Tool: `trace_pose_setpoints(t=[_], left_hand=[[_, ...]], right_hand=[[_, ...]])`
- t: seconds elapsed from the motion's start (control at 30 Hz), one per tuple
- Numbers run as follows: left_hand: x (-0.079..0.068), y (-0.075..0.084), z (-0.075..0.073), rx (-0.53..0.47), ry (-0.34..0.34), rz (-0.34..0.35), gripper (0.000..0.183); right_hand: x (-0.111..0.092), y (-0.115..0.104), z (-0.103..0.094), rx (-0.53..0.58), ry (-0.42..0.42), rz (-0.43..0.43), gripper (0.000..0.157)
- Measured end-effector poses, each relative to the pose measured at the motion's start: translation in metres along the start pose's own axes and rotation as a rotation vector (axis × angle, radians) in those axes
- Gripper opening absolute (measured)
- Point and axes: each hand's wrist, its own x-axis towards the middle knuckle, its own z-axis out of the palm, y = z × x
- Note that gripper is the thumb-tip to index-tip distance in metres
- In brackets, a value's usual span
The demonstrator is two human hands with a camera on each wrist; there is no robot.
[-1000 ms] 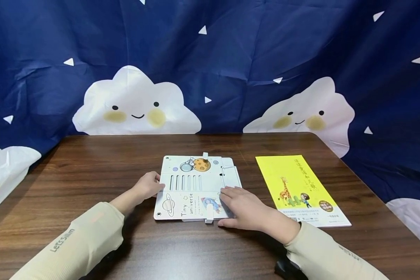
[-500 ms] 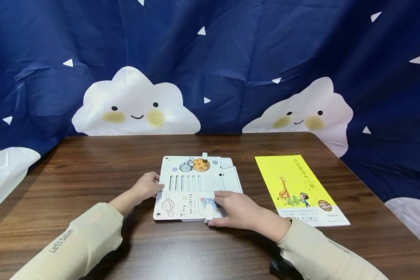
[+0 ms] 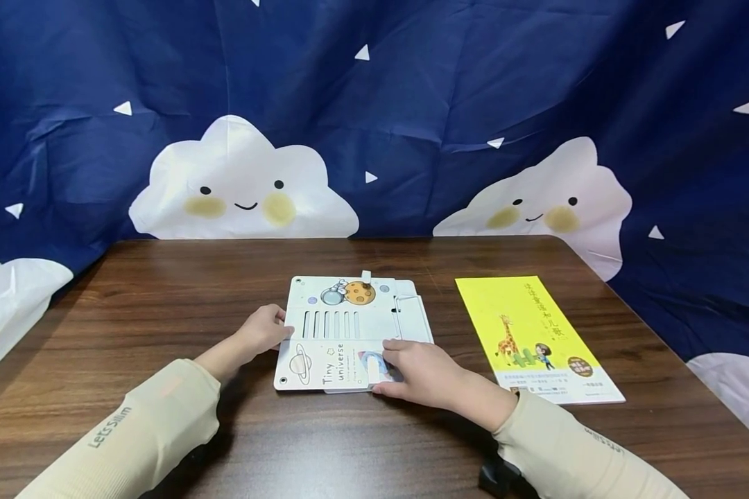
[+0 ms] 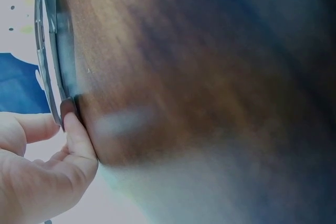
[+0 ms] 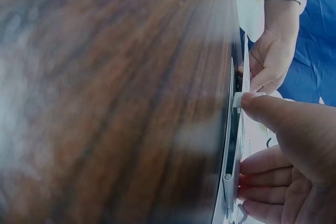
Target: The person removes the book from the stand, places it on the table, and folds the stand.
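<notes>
A white book stand (image 3: 324,326) with space drawings and "Tiny universe" lettering lies flat, folded, on the table. My left hand (image 3: 263,329) pinches its left edge; in the left wrist view the thumb (image 4: 39,128) is on one face and a fingertip on the other. My right hand (image 3: 424,374) is at its near right corner, fingertips on the printed face. In the right wrist view the right thumb (image 5: 268,107) presses the end of a white page clip (image 5: 237,99) on the near edge. A second page clip (image 3: 366,278) stands up at the far edge.
Right of the stand, a yellow book (image 3: 524,333) with a giraffe on its cover lies on the brown wooden table (image 3: 193,291). Behind the table hangs a blue curtain (image 3: 399,97) with clouds. A bent wire (image 3: 406,298) lies on the stand's right part.
My right hand has shifted left along the stand until its thumb met the near page clip, whose outer end has moved slightly toward the stand. My left hand has stayed put.
</notes>
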Motion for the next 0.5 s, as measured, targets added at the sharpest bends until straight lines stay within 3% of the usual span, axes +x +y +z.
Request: trace_pose_setpoints(t=[0.23, 0.37, 0.5], left_hand=[[-0.001, 0.002, -0.001, 0.027, 0.006, -0.001, 0.022], [-0.002, 0.002, 0.0, 0.023, 0.007, -0.004, 0.021], [-0.002, 0.001, 0.001, 0.007, 0.009, 0.002, 0.021]], right_hand=[[0.001, -0.001, -0.001, 0.018, 0.003, 0.008, 0.048], [0.003, 0.0, -0.004, 0.019, -0.014, -0.034, 0.04], [0.009, 0.004, -0.016, 0.062, -0.119, -0.075, 0.043]])
